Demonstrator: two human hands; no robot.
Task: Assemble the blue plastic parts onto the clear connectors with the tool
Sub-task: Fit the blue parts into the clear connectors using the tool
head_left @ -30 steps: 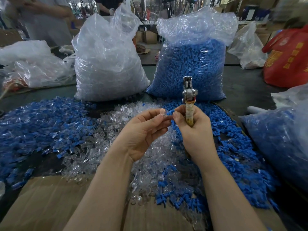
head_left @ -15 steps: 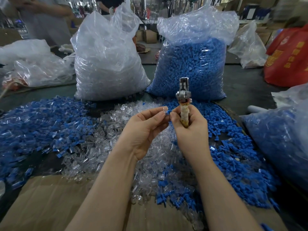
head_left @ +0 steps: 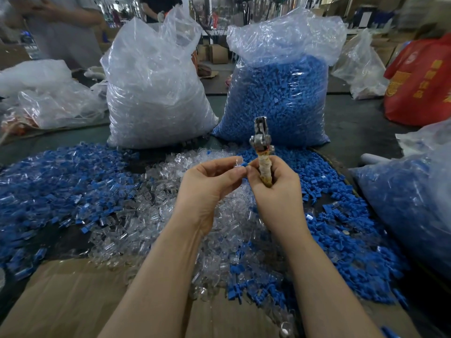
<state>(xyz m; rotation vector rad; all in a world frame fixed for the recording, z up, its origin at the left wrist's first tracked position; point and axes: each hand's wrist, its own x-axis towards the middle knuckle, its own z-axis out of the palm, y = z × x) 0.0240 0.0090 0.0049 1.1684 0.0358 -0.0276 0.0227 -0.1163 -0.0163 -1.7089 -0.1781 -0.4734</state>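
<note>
My right hand (head_left: 273, 189) grips a plier-like metal tool (head_left: 260, 142) by its tape-wrapped handle, jaws pointing up and away. Its thumb and forefinger also pinch a small blue part (head_left: 244, 164). My left hand (head_left: 207, 184) pinches a clear connector (head_left: 237, 164) at its fingertips, held against the blue part between both hands. Below lies a heap of loose clear connectors (head_left: 151, 220). Loose blue parts (head_left: 341, 240) spread to the right, and assembled blue-and-clear pieces (head_left: 48, 181) are piled to the left.
Two tall plastic bags stand behind: one of clear connectors (head_left: 156, 93), one of blue parts (head_left: 278, 98). Another bag of blue pieces (head_left: 410, 206) sits at the right, a red bag (head_left: 419, 81) beyond it. Cardboard (head_left: 73, 301) covers the near edge. A person (head_left: 61, 25) stands far left.
Both hands stayed together at the centre. The tool tipped slightly left and back upright; the fingertips keep working the blue part and clear connector together.
</note>
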